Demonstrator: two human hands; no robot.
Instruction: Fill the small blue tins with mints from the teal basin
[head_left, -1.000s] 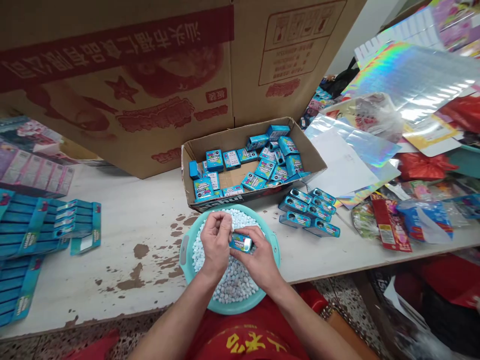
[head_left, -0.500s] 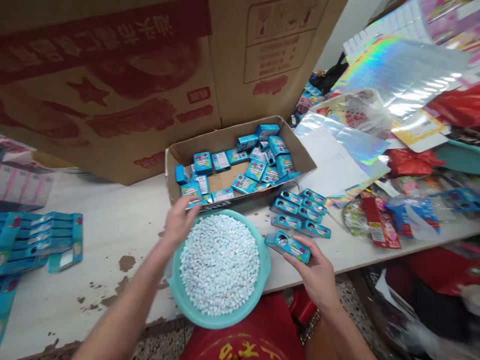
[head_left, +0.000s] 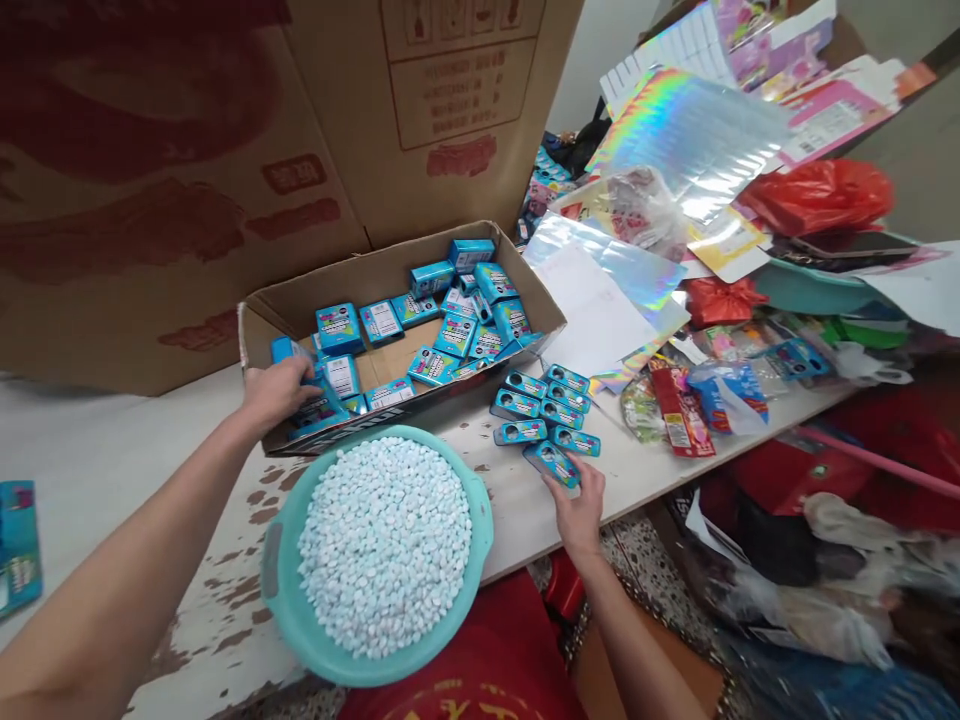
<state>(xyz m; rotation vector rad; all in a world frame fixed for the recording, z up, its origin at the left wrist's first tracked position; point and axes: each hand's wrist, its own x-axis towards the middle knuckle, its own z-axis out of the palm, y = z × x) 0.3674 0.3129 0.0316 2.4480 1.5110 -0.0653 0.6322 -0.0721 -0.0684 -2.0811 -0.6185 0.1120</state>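
Note:
My left hand [head_left: 279, 395] reaches into the left end of a shallow cardboard box [head_left: 551, 318], its fingers closed round a small blue packet [head_left: 321, 405]. Other small blue packets [head_left: 337, 327] lie loose in that box. My right hand [head_left: 581, 500] grips a blue box with a round opening [head_left: 553, 464] at the table, beside several similar blue boxes [head_left: 522, 431] grouped in rows. In front of the cardboard box, a turquoise basin [head_left: 482, 510] holds a heap of small pale blue and white pieces [head_left: 386, 545].
A large printed carton [head_left: 337, 120] stands behind the shallow box. Shiny sheets [head_left: 675, 140], white paper [head_left: 592, 305], a red bag [head_left: 825, 195] and wrappers [head_left: 679, 408] cover the right side. Flat blue packaging [head_left: 19, 545] lies at the far left.
My left hand has moved from the near edge of the shallow box into its left end, onto a packet. My right hand has brought its blue box against the group. The view has shifted right.

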